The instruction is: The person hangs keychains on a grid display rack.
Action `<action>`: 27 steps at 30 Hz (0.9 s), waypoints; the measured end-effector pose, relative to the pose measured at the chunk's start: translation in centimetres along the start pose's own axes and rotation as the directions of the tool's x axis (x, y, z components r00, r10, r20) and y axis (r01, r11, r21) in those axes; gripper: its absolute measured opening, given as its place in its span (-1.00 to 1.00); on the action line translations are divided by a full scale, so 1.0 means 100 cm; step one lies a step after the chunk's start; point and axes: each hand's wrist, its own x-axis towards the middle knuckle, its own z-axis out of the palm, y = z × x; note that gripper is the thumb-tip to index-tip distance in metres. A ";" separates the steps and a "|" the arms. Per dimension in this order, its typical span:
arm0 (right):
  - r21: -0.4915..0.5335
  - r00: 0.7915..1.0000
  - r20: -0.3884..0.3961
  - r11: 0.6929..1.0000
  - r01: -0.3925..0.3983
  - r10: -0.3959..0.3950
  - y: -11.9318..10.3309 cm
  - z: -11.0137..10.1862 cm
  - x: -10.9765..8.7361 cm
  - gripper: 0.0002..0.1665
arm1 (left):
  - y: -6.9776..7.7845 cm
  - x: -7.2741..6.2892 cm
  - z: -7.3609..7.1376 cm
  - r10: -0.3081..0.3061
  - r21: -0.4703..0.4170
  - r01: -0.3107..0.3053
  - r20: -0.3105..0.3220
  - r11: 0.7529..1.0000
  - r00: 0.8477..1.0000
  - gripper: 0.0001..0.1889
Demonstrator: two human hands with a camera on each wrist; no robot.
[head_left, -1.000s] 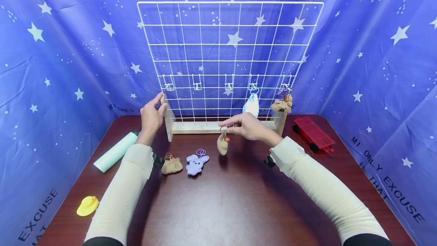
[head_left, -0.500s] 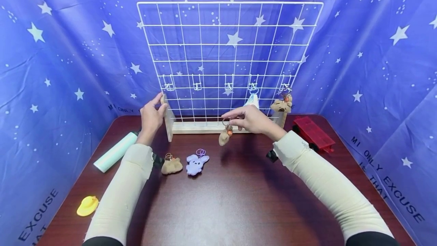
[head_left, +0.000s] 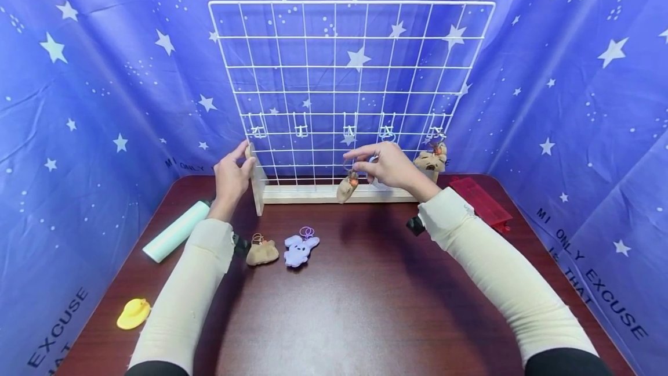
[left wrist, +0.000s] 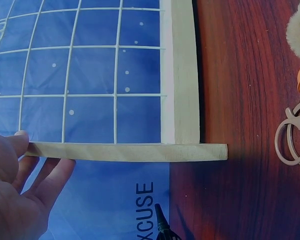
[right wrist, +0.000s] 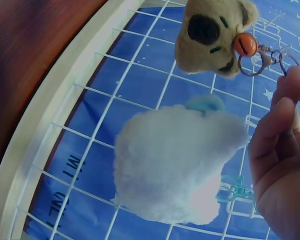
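My right hand (head_left: 392,166) pinches the metal ring of a brown bear plush keychain (head_left: 347,188), which hangs in front of the wire grid rack (head_left: 334,92). In the right wrist view the bear's dark muzzle and an orange bell (right wrist: 246,45) show. Close by hangs a fluffy white plush keychain (right wrist: 175,162), mostly behind my hand in the head view. My left hand (head_left: 231,181) grips the rack's left wooden end piece (left wrist: 125,151), thumb on one side and fingers on the other. Another brown plush keychain (head_left: 431,161) hangs at the rack's right end.
Several white hooks (head_left: 349,131) line the grid. A brown plush keychain (head_left: 262,253) and a lilac bunny keychain (head_left: 300,250) lie on the table. At the left are a mint cylinder (head_left: 176,231) and a yellow duck (head_left: 133,313); a red toy cart (head_left: 480,204) stands right.
My right hand has risen and moved slightly right, lifting the bear keychain higher in front of the grid and covering more of the white plush. My left hand has stayed put.
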 end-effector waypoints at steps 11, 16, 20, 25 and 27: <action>-0.014 0.987 -0.156 0.999 -0.043 0.040 -0.006 -0.006 0.011 -0.68 | 0.001 -0.001 -0.001 -0.010 0.003 0.010 0.008 1.000 1.000 -0.50; -0.023 0.974 -0.219 0.998 -0.060 0.054 -0.008 -0.007 0.015 -0.68 | 0.002 -0.001 -0.002 -0.012 0.003 0.012 0.011 1.000 1.000 -0.50; -0.028 0.966 -0.253 0.998 -0.064 0.055 -0.010 -0.008 0.017 -0.67 | 0.002 0.000 -0.002 -0.015 0.006 0.015 0.010 1.000 1.000 -0.50; -0.054 0.961 -0.272 0.996 -0.073 0.056 -0.012 -0.007 0.019 -0.65 | 0.002 -0.001 -0.002 -0.016 0.007 0.016 0.009 1.000 1.000 -0.50; -0.063 0.959 -0.275 0.994 -0.086 0.065 -0.012 -0.006 0.019 -0.65 | 0.002 -0.001 -0.002 -0.015 0.008 0.014 0.011 1.000 1.000 -0.50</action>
